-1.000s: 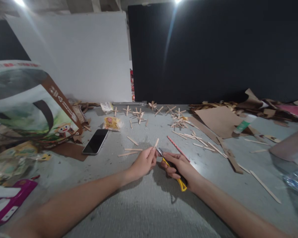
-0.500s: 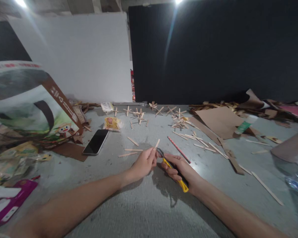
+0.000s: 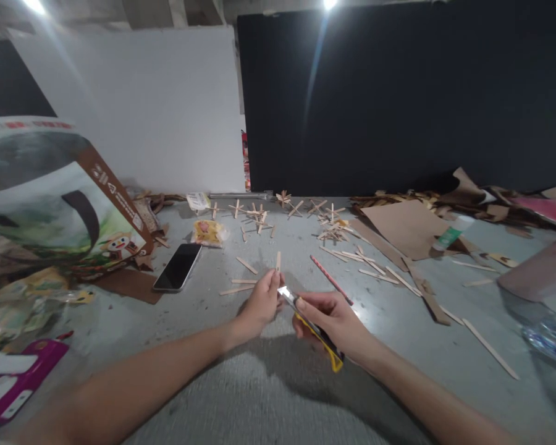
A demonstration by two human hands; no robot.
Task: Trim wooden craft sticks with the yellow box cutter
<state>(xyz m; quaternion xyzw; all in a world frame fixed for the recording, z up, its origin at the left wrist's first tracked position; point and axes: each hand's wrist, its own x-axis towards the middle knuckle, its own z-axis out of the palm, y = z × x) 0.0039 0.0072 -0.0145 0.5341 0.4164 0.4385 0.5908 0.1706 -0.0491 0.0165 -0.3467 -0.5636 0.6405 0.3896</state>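
Note:
Between thumb and fingers, my left hand [image 3: 262, 301] pinches a wooden craft stick [image 3: 278, 260], its tip pointing up and away from me. My right hand [image 3: 334, 322] is wrapped round a yellow and black utility knife [image 3: 319, 334]. The bare blade [image 3: 286, 293] comes out toward the left fingers, close by the lower part of the stick; whether it touches I cannot tell. Several loose sticks [image 3: 244, 282] lie just beyond my left hand. A red patterned pencil [image 3: 331, 279] rests on the table past my right hand.
A phone [image 3: 178, 267] and a yellow packet [image 3: 208, 233] lie to the left, near a large bag [image 3: 74, 204] and a purple object [image 3: 25, 380]. Crossed-stick pieces [image 3: 259, 215] stand at the back. Sticks, cardboard [image 3: 398, 228] and a green-white tube [image 3: 449, 235] are on the right.
My left hand has moved slightly left and the stick is now more upright. My right hand has turned the knife, so its blade shows bright and flat.

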